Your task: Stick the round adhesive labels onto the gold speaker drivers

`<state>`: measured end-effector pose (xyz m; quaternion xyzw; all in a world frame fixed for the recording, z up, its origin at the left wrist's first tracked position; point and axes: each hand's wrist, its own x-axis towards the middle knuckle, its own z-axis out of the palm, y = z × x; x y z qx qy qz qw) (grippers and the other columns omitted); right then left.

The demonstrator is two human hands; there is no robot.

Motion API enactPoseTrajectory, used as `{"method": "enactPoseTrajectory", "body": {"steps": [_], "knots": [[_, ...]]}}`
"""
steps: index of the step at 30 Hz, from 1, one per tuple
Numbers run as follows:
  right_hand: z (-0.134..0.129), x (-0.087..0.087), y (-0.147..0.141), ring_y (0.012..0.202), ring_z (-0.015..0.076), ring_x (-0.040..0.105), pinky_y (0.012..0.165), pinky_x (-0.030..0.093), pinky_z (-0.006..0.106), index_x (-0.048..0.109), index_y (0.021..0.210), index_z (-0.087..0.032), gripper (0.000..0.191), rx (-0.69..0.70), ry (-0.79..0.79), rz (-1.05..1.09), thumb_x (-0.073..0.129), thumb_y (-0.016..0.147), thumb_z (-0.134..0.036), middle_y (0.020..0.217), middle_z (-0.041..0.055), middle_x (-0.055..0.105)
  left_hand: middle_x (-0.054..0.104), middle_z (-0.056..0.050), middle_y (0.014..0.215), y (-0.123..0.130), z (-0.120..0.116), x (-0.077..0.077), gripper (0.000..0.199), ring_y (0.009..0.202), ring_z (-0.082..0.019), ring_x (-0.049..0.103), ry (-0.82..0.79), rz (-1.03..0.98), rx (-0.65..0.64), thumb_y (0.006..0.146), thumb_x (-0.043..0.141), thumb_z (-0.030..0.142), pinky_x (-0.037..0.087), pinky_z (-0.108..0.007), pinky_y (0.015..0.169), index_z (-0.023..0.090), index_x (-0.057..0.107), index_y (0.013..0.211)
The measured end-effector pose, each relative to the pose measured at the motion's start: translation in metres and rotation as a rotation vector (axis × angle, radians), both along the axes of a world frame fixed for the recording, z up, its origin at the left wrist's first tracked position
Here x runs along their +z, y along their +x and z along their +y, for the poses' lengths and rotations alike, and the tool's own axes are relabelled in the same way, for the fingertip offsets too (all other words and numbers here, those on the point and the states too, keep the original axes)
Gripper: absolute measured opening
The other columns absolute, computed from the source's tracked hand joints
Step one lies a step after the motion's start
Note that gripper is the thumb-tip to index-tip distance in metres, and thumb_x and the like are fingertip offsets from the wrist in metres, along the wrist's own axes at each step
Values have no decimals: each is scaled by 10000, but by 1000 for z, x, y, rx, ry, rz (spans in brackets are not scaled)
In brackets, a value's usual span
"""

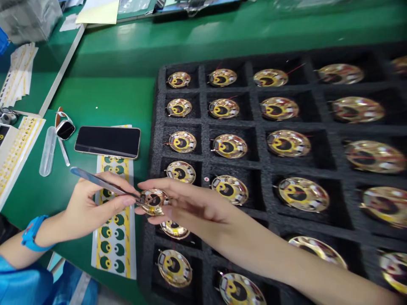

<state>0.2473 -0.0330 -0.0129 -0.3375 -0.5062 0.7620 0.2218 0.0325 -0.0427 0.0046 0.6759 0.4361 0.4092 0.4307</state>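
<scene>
In my left hand [85,205], wearing a blue wrist strap [32,234], is a pair of metal tweezers [98,181], pinched between thumb and fingers. Its tips reach the near-left edge of a round gold-rimmed part [154,200] with a dark centre. My right hand [199,203] grips that part between thumb and fingers, above the left edge of a black foam tray [258,163]. Similar gold parts with yellow-and-black faces [229,146] lie in the tray's compartments. Under my left hand is a sheet of yellow and green stickers [111,243]; whether the tweezer tips hold anything is too small to tell.
A dark-screened phone [108,142] rests over the sheet's far end. Left of it are a smartwatch [65,129] and a clear plastic case [47,152]. More sticker sheets [20,156] lie at the far left. Papers [98,12] and plastic bags sit along the back.
</scene>
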Motion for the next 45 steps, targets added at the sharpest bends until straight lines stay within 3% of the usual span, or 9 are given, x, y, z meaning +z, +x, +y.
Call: {"method": "enactPoseTrajectory", "body": {"steps": [7,13,18,23,29,35,39,45], "knots": [[0,-2,-3,820,177,723,769,630,346,655,1094,-259,240,-52,3,18,603,864,-217,946,10,727,747,-52,729,1,0,3,79,672,-174,706,-145,-63,91,807,742,242,586,-272,645,172,724,774],[-4,-8,-6,786,146,745,654,617,209,685,985,-286,144,-146,-80,60,663,857,-224,828,-14,734,726,-21,712,-1,3,8,53,657,-147,685,-148,-79,142,793,746,199,566,-241,641,178,707,764],[-2,-7,-2,882,192,747,748,646,301,663,1124,-257,247,-83,-47,43,635,879,-250,947,15,757,735,-24,763,-2,1,4,23,715,-159,703,-123,-106,121,804,737,185,574,-263,685,190,715,809],[0,-2,-4,744,157,710,723,644,316,675,1060,-243,230,-96,4,16,643,834,-218,902,5,743,774,-67,814,0,-3,-1,29,749,-197,728,38,-11,16,825,716,186,595,-315,697,182,731,849],[-2,-2,-6,765,165,696,745,632,345,663,1055,-229,234,-88,35,-5,601,829,-214,910,13,717,777,-71,833,2,-3,-3,78,763,-199,724,130,-6,-23,814,711,115,592,-336,710,183,732,844],[-3,0,-7,779,173,691,750,625,358,658,1028,-238,208,-80,54,2,589,835,-200,944,20,712,778,-58,801,8,-3,-3,90,731,-184,722,115,-25,-43,825,700,117,589,-317,699,186,736,870],[-2,0,-8,767,169,689,741,624,351,653,1039,-234,223,-88,54,-5,598,825,-206,956,19,710,782,-52,796,8,-4,-3,85,731,-184,725,39,-41,21,810,717,123,593,-311,711,193,743,850],[-2,3,-9,734,147,704,657,606,242,665,930,-253,143,-119,-61,14,674,788,-238,758,-16,704,753,-28,735,2,-1,2,39,684,-153,703,-54,-72,96,786,738,140,577,-245,658,177,729,778]]}}
